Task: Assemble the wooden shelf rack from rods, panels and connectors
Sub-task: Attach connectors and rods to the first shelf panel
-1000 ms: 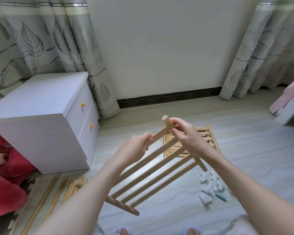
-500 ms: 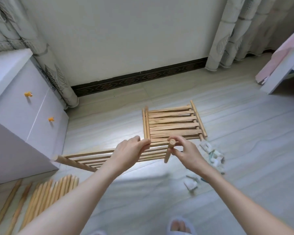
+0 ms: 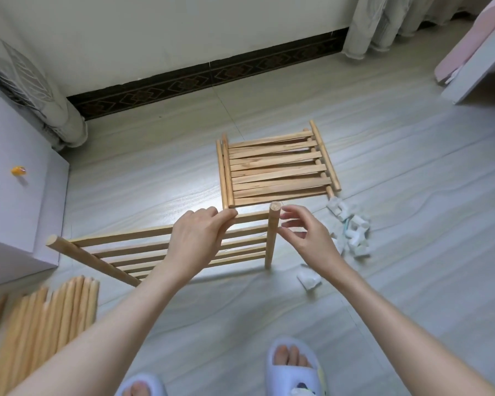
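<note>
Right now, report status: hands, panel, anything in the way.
Left hand grips the slatted panel by its top slat. Right hand open beside the end rod, not gripping. White connectors on the floor to the right.

there is one view only, from a wide-angle camera worn on the person's head. it looks forward and steeply down past both forearms to the floor [image 3: 383, 155], close above the hands, with the wall's dark skirting [image 3: 206, 78] across the top and slippered feet at the bottom edge.
</note>
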